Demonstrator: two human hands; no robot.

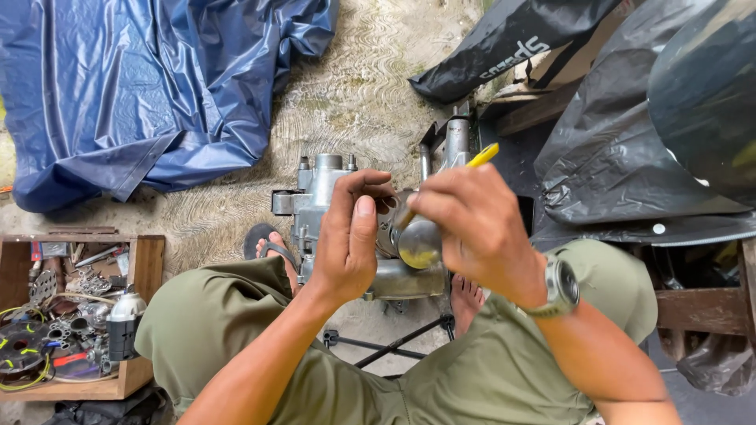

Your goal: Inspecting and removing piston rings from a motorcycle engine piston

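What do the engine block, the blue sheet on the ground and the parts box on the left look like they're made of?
The engine block looks like cast metal, probably aluminium: dull grey, matte, with moulded bosses. The blue sheet seems to be thin plastic or coated fabric: glossy, with sharp wrinkles. The parts box looks like bare wood: brown, unpainted boards with worn edges.

Black plastic bag (512,35) with white lettering: at 1 o'clock, lying crumpled on the ground. Larger black plastic bags (630,142): at 2 to 3 o'clock, unlabelled. No signs or screens visible.
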